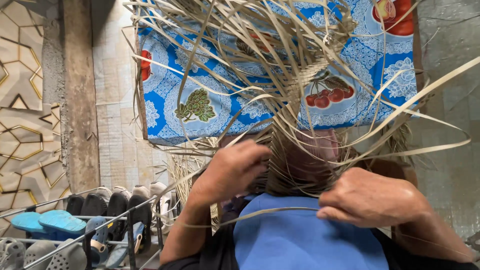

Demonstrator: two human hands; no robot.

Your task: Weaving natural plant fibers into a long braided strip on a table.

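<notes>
A partly woven piece of pale dried leaf strips (295,165) rests on my lap, over blue cloth (300,240). Many loose strips (280,55) fan upward and outward from it. My left hand (232,170) grips the woven edge on the left, fingers curled into the strips. My right hand (370,197) is closed low on the right, pinching a thin strip that runs leftward across the blue cloth.
A blue tablecloth with fruit prints (200,100) covers a table ahead. A metal shoe rack (90,225) holding several sandals and shoes stands at lower left. Tiled wall (25,100) at left, grey concrete floor (450,150) at right.
</notes>
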